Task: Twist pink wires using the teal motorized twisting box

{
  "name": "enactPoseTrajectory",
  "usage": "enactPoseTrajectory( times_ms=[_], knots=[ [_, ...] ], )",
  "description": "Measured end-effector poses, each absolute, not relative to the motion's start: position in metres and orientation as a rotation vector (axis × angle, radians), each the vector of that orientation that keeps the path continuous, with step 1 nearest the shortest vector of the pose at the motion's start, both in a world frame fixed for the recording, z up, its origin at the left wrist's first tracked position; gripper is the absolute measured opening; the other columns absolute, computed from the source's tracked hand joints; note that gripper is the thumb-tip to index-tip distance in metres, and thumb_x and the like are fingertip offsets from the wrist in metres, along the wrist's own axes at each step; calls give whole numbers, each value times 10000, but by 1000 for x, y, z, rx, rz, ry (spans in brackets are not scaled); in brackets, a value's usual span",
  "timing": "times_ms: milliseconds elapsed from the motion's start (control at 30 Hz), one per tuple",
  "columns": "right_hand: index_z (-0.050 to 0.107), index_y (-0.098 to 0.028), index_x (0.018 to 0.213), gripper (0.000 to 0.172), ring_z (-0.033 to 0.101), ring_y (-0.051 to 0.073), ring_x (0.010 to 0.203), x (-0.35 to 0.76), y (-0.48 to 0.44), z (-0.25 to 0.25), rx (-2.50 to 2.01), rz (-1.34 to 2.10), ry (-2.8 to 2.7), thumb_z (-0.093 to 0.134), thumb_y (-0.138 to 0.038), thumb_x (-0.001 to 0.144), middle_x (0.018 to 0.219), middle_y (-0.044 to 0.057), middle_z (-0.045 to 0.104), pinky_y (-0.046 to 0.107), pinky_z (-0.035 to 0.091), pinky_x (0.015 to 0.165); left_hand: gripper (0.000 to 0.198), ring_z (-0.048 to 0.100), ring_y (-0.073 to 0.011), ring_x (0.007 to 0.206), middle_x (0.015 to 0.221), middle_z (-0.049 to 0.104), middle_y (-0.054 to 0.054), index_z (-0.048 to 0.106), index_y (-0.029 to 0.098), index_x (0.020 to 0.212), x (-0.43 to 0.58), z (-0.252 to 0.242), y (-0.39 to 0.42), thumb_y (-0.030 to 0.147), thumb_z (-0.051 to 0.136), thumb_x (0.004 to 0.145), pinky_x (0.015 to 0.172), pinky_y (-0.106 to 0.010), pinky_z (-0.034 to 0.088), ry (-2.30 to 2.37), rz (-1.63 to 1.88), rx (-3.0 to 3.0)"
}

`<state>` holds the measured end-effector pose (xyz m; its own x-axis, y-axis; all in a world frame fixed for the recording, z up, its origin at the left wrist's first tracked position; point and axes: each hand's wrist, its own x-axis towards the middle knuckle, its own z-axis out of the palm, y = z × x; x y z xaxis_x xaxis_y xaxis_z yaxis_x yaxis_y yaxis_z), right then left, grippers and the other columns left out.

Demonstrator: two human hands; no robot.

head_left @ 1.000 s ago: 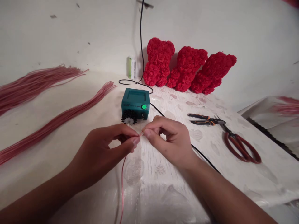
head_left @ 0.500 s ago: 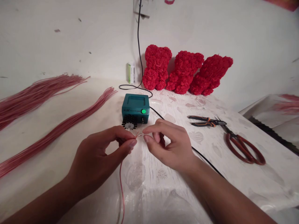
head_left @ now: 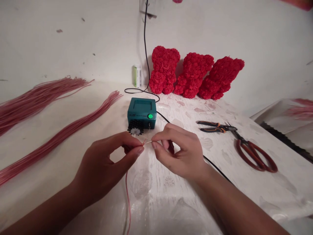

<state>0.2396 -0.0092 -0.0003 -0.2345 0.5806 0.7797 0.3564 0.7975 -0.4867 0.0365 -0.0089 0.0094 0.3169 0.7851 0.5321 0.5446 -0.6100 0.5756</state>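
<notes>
The wire at bottom centre looks plastic-coated, smooth, glossy; the box mid-frame, smooth plastic; the tablecloth at lower centre, shiny plastic sheeting; the bears at upper right, rough, matt; the scissor handles at right, smooth; the upper-left wall, matt, chipped.

- The left forearm, bare, slants up from the lower left corner of the frame to the wrist.
- The left grip sits left of the frame's centre, thumb and index finger pinched at the tips, a rounded gap between them.
- The right forearm, also bare, rises leftward from the lower right.
- The right grip lies right of centre, thumb and index tips drawn together, other fingers curled behind.
- Both pinches face each other near mid-frame, close but apart.
</notes>
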Motion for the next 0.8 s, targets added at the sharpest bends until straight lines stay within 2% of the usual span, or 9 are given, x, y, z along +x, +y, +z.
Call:
enactPoseTrajectory(
  times_ms=[100, 300, 533, 800],
  knots=[
    [646, -201, 847, 102, 444, 85, 554, 242, -10, 1, -712, 222, -1886, 612, -106, 857, 643, -43, 472, 227, 380, 484, 103, 618, -86, 577, 656, 673, 74, 655, 248, 786, 37, 7, -8, 239, 648, 888, 562, -148, 500, 1169, 1179, 2338],
    [596, -213, 809, 121, 414, 95, 555, 244, -13, 5, -743, 163, -1958, 575, -95, 817, 650, -40, 441, 251, 347, 475, 73, 583, -83, 562, 726, 704, 53, 658, 247, 838, 37, 3, -9, 233, 628, 903, 439, -157, 398, 1151, 1136, 2415],
    [544, -208, 762, 135, 392, 95, 557, 246, -14, 8, -730, 159, -2033, 538, -73, 775, 654, -36, 427, 255, 315, 475, 99, 619, -97, 633, 782, 719, 32, 655, 236, 841, 36, 0, -10, 217, 596, 919, 462, -155, 420, 1103, 1087, 2450],
    [582, -199, 784, 127, 429, 101, 576, 243, -15, 8, -714, 265, -1988, 576, -78, 822, 645, -31, 456, 253, 364, 504, 95, 615, -88, 643, 785, 716, 42, 664, 235, 854, 37, -4, -7, 197, 601, 914, 525, -153, 447, 1065, 1065, 2432]
  ],
)
